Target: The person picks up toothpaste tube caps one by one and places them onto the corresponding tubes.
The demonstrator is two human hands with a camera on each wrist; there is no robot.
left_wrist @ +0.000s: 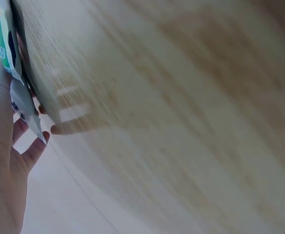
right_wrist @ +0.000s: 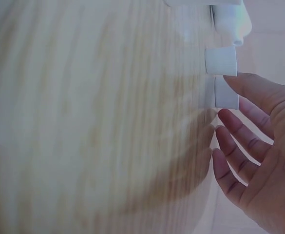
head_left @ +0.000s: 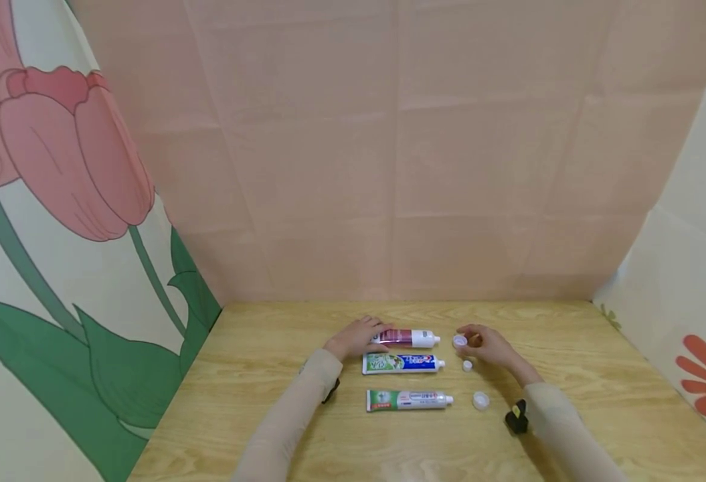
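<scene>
My left hand (head_left: 359, 337) grips the tail end of a maroon-and-white toothpaste tube (head_left: 403, 338), with the thumb on its near side. This tube lies flat, its bare nozzle pointing right. Just right of the nozzle is a wide white cap (head_left: 460, 341) on the table. Thumb and fingers of my right hand (head_left: 490, 346) pinch that cap from its sides; the right wrist view shows the cap (right_wrist: 226, 93) between them. A smaller white cap (head_left: 467, 365) stands close by, nearer to me. Below the maroon tube lies a blue-and-green toothpaste tube (head_left: 402, 363), also uncapped.
Nearer to me, a green-and-white toothpaste tube (head_left: 409, 400) lies parallel to the others, its nozzle bare. Another wide white cap (head_left: 481, 400) sits right of it. The wooden table (head_left: 256, 375) ends at a pinkish cloth backdrop (head_left: 389, 201), with flower-printed sheets on both sides.
</scene>
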